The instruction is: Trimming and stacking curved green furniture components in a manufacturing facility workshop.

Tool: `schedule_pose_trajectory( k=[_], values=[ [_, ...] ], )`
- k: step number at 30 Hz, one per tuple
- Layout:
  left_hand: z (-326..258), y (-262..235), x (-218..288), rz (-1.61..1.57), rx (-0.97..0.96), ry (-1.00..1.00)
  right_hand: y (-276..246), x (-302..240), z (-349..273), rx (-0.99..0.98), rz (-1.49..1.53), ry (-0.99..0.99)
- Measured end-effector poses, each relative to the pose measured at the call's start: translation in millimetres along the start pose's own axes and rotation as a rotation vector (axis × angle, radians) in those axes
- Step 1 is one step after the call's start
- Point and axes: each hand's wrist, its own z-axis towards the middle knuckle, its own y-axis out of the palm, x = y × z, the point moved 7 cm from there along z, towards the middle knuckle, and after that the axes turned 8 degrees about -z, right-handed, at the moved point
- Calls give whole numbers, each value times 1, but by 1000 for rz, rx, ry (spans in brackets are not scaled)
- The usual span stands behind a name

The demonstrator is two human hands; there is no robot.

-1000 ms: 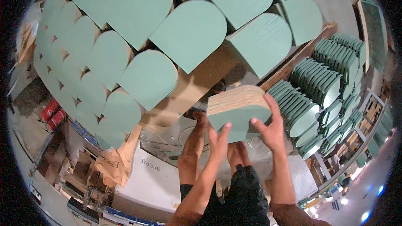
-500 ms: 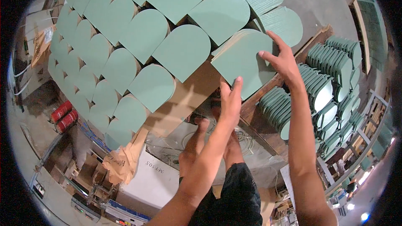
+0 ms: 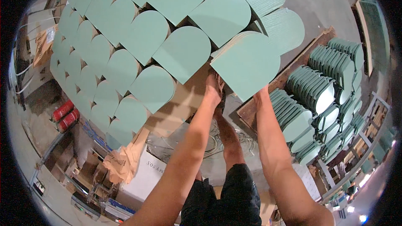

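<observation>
A stack of pale green boards (image 3: 247, 65), each with one rounded end and square corners at the other, lies in front of me at the near right of many like stacks. My left hand (image 3: 215, 84) is at its left near edge, with the fingers partly tucked under the side. Below the near right edge, my right hand (image 3: 261, 94) reaches under the stack, its fingers hidden by the boards. Both hands appear to support the stack between them.
More stacks of green boards (image 3: 180, 52) cover the left and far side. Racked green curved pieces (image 3: 312, 90) stand at right beside a brown wooden plank (image 3: 305, 56). A white box (image 3: 146, 171), crumpled brown paper (image 3: 121, 163) and two red cylinders (image 3: 66, 115) lie lower left.
Both hands have gone from the stack's top and edges to beneath its near sides. My right hand has come down and left. The stack's top shows slightly larger and less covered.
</observation>
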Motion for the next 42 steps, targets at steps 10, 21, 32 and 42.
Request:
schedule_pose_trajectory(
  k=[10,21,32,42],
  values=[
    [-14,17,19,59,-261,-194,-16,28,-43,9,143,20],
    [33,4,3,85,-329,66,33,-42,-36,-186,-264,264],
    [-78,-140,-15,412,116,446,14,28,-159,-400,-354,390],
    [-219,-142,-49,-86,33,729,-37,-4,-275,-448,-600,365]
  ],
)
